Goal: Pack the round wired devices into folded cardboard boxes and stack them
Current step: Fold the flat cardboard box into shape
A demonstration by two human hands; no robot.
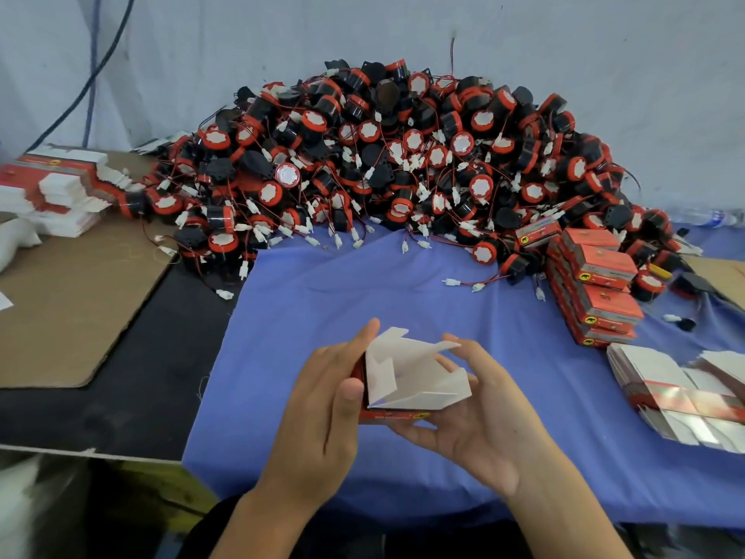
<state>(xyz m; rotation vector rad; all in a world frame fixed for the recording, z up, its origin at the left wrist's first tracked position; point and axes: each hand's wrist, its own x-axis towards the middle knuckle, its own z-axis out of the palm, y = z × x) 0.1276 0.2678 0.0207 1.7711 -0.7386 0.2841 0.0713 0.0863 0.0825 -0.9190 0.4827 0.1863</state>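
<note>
A small red cardboard box (pixel 407 377) with white inner flaps standing open is held above the blue cloth (pixel 363 292). My left hand (pixel 322 405) grips its left side, thumb on the near edge. My right hand (pixel 479 413) cradles it from below and the right, fingers curled round the flaps. Behind, a big heap of round black-and-red wired devices (pixel 383 163) with white plugs lies against the wall. A stack of closed red boxes (pixel 592 284) stands at the right.
Flat unfolded box blanks lie at the right edge (pixel 677 393) and in a pile at the far left (pixel 60 187). A brown cardboard sheet (pixel 72 300) covers the left of the black table. A yellow-handled tool (pixel 661 271) lies beside the stack.
</note>
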